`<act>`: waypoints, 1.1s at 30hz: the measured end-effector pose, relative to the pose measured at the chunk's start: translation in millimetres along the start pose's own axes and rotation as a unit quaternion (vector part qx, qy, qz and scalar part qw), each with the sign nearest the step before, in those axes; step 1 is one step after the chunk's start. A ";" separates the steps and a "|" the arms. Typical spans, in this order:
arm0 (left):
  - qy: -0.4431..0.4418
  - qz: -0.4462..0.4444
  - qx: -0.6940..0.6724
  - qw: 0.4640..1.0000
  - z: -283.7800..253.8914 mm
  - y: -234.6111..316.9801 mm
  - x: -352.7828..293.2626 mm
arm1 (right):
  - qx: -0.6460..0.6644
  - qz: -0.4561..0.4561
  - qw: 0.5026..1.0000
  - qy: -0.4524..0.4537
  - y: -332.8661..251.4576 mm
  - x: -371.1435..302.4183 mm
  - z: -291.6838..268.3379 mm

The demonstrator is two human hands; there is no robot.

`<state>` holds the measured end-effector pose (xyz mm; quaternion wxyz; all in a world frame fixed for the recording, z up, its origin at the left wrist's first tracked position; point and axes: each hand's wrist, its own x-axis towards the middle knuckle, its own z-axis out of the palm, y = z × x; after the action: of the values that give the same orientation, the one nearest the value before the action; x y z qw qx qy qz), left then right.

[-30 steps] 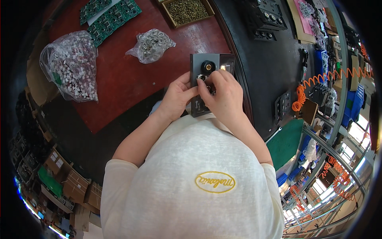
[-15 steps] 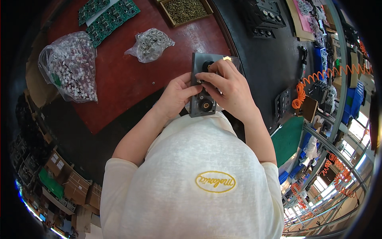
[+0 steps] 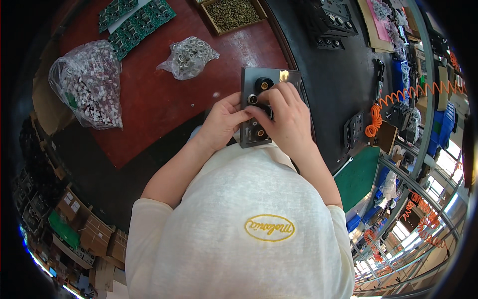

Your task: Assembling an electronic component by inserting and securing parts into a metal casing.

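A grey metal panel [image 3: 249, 77] stands near my body at the table's edge. Black round sockets with brass centres sit on its face, an upper socket [image 3: 264, 84] and a lower socket [image 3: 261, 133]. Between them, a silver-ringed round fitting [image 3: 252, 99] shows near the panel's left edge. My left hand [image 3: 222, 118] pinches that left edge, its thumb on the face. My right hand [image 3: 290, 113] is closed over the middle of the panel, fingertips bent beside the silver-ringed fitting; what they grip is hidden beneath them.
On the red mat [image 3: 154, 94] lie a bag of ring-shaped metal parts [image 3: 189, 57], a bag of white connectors [image 3: 89, 84] and green circuit boards [image 3: 142, 27]. A box of small brass parts [image 3: 234, 15] is at the back. Black housings [image 3: 333, 22] and a coiled orange hose [image 3: 373, 119] are at right.
My right hand has shifted down and right across the panel, uncovering the upper socket and the silver-ringed fitting. The left hand keeps its hold on the edge.
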<state>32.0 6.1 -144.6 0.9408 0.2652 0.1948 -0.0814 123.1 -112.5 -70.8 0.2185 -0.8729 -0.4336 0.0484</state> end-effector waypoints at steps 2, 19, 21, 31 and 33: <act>0.006 -0.009 -0.009 1.000 3.3 2.3 -0.4 | 0.013 -0.054 0.998 0.030 3.0 0.7 -5.8; 0.028 -0.027 -0.024 0.999 8.8 9.0 2.5 | 0.026 -0.014 1.000 -0.002 2.3 10.4 0.6; 0.029 -0.019 -0.021 0.999 9.9 10.0 3.1 | 0.025 0.001 1.000 0.004 1.4 10.1 2.9; 0.035 0.013 -0.023 0.999 8.4 4.5 3.1 | 0.044 0.041 0.996 0.073 -3.2 8.4 14.3; 0.037 0.018 -0.025 0.999 10.9 5.5 2.7 | 0.046 0.056 0.995 0.073 -6.5 7.7 12.6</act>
<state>39.4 4.8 -134.6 0.9407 0.2474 0.2266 -0.0501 119.6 -98.8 -78.6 0.2864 -0.8859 -0.3644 0.0167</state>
